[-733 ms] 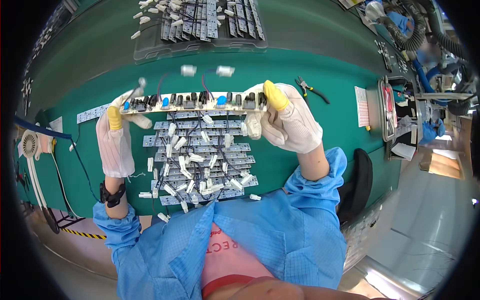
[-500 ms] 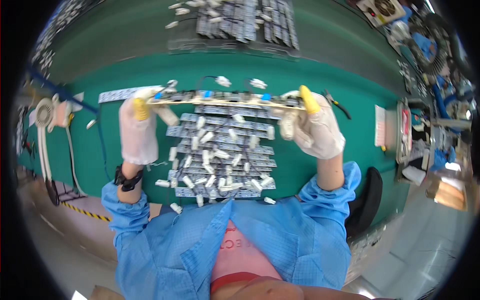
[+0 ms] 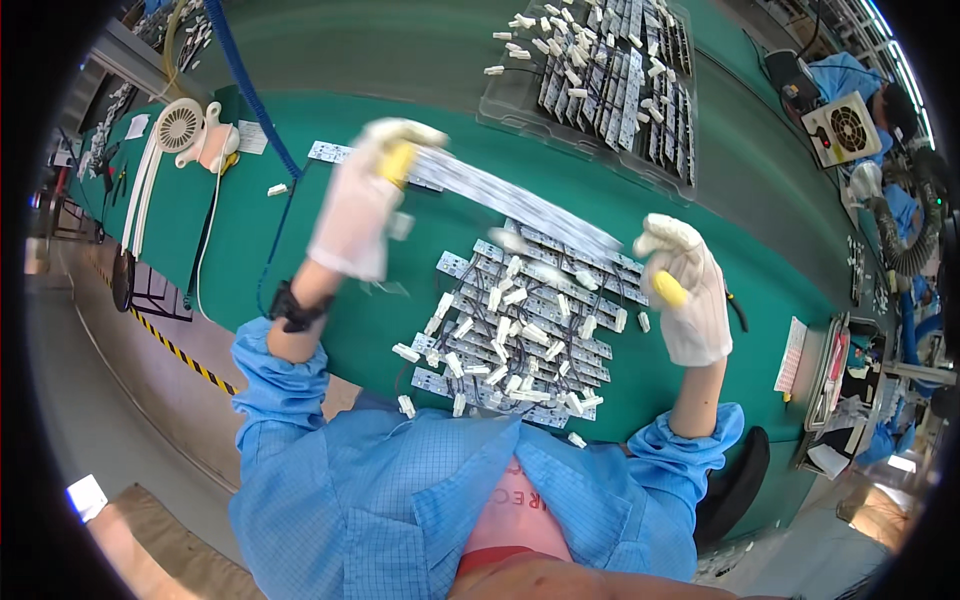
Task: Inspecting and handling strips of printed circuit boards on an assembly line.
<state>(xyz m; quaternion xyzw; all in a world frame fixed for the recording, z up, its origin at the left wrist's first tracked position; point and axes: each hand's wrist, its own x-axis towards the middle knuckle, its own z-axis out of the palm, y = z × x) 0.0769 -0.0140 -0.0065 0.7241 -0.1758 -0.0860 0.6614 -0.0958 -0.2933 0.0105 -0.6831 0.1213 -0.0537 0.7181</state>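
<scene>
My left hand (image 3: 365,205), in a white glove with a yellow thumb tip, is closed on the left end of a long circuit board strip (image 3: 520,200). The strip is smeared by motion and slants down to the right, its pale patterned side showing. My right hand (image 3: 688,295), gloved alike, stays just off the strip's right end with loosely bent fingers, thumb apart and nothing in it. Below the held strip lies a pile of similar strips (image 3: 590,350), overlapping in rows, with white plugs on dark wires on top. Another strip (image 3: 330,152) partly shows beyond my left hand.
A clear plastic tray (image 3: 500,105) full of wired strips stands at the far right of centre. A white fan (image 3: 180,125) and a coiled blue hose (image 3: 245,85) are on the left. Pliers (image 3: 738,312) lie beside my right hand. A boxy fan unit (image 3: 842,130) stands far right.
The strip has gone from level in both hands to slanted in my left hand alone, with its pale side now showing. My right hand has let go. The whole view has turned.
</scene>
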